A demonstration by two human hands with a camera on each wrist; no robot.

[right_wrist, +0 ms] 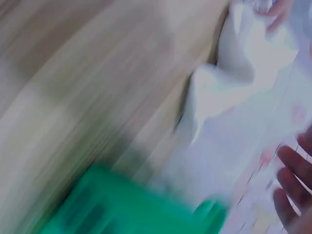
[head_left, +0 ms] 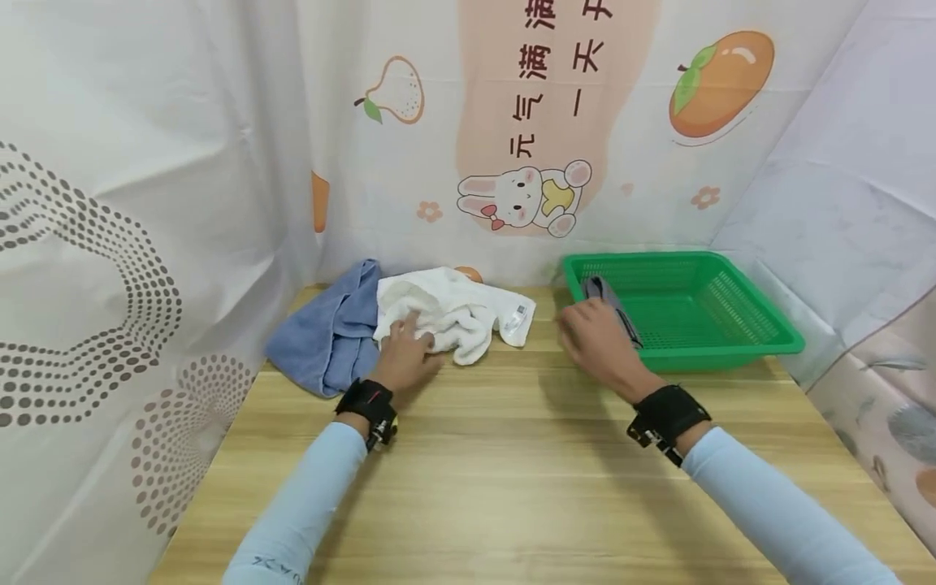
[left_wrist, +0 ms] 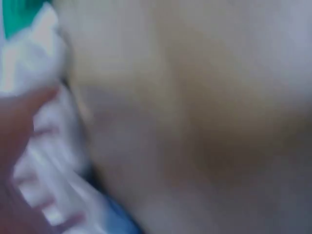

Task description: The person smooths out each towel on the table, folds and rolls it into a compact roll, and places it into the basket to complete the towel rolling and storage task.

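Loosely spread, the left hand (head_left: 406, 356) touches one white towel (head_left: 475, 313) just left of frame centre, beside one blue towel (head_left: 310, 345). Relaxed and empty, the right hand (head_left: 598, 340) hangs by one green basket (head_left: 731, 353), centre right, containing one grey cloth (head_left: 616, 307).

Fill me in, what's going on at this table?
A person's left hand is on the crumpled white cloth, beside the blue cloth; whether it grips is unclear. The right hand is by the left end of the green basket, apparently holding nothing. A gray cloth lies in the basket along that end.
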